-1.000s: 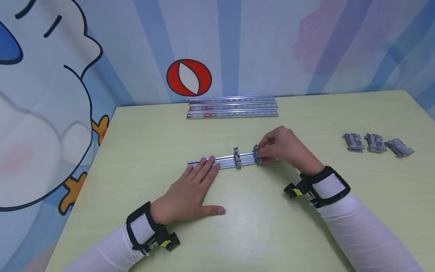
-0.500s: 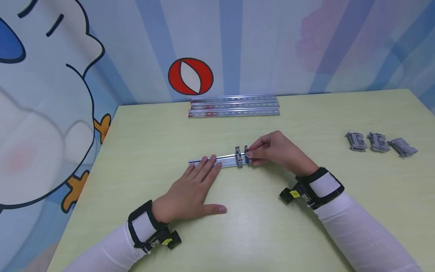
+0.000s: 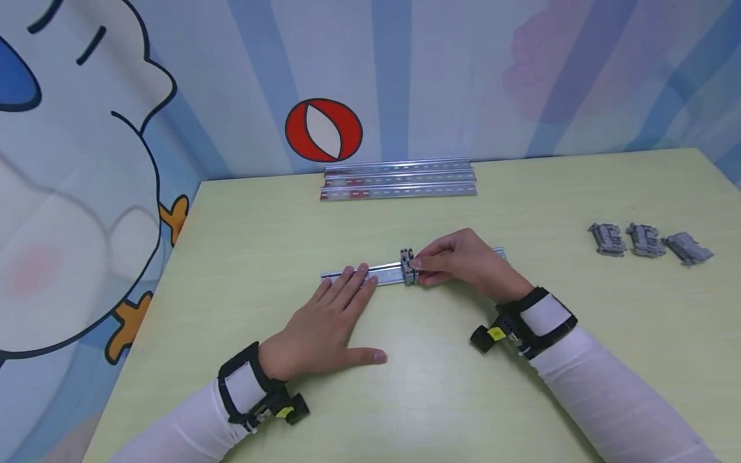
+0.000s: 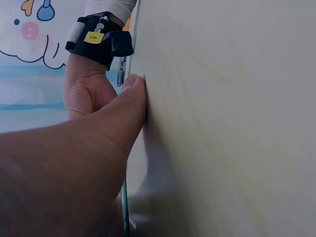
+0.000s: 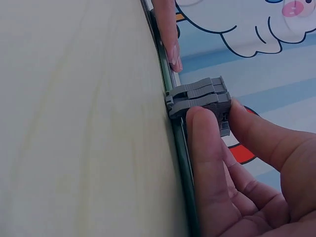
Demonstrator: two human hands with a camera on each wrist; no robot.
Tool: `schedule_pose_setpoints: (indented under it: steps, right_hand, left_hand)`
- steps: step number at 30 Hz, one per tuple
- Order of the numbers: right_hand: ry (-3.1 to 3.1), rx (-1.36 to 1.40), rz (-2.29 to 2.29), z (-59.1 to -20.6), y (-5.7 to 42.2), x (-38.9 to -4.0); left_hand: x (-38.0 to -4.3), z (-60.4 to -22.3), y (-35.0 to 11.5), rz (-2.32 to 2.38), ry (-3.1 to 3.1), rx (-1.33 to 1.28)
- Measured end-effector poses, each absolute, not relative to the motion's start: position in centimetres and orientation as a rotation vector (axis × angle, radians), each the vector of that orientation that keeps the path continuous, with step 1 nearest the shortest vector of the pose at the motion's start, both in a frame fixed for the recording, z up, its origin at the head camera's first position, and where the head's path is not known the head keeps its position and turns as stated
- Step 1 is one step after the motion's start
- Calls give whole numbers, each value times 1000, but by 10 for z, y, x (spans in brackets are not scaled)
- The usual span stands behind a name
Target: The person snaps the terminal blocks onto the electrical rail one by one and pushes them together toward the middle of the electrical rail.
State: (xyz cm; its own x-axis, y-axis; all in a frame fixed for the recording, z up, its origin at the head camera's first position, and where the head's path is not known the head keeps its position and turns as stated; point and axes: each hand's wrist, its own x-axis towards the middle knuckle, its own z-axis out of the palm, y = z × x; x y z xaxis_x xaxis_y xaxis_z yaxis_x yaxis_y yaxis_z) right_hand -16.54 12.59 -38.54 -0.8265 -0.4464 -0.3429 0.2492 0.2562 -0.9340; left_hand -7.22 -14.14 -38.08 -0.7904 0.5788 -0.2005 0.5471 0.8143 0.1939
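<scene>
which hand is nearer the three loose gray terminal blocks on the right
The right. The right hand is left of the three loose terminal blocks, pinching another terminal block on the metal rail; the left hand is farther left, touching that rail.

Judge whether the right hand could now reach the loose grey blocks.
Probably yes, once freed: the right hand pinches a block on the rail, but nothing visible bars its way to the loose blocks.

I get a bright head view, a pale sheen on the table (image 3: 428, 418) and soft shadow beside the right sleeve (image 3: 619, 399); my left wrist feed looks dimmer, shadow smudged below the left hand (image 4: 96, 140); my right shows the gray blocks (image 5: 197, 95) fairly crisply.
</scene>
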Motion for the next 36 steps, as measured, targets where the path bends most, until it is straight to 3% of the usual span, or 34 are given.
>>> schedule_pose_setpoints:
  steps: [22, 29, 36]
  right_hand:
    - [1998, -302, -1492, -372, 137, -169]
    - [2106, -408, -1370, -348, 167, -177]
    - [2350, -295, -1393, -314, 220, -179]
  left_hand:
    - [-73, -385, -142, 185, 2758, 863]
    - [-72, -381, -141, 157, 2752, 861]
    - [-72, -382, -142, 186, 2757, 867]
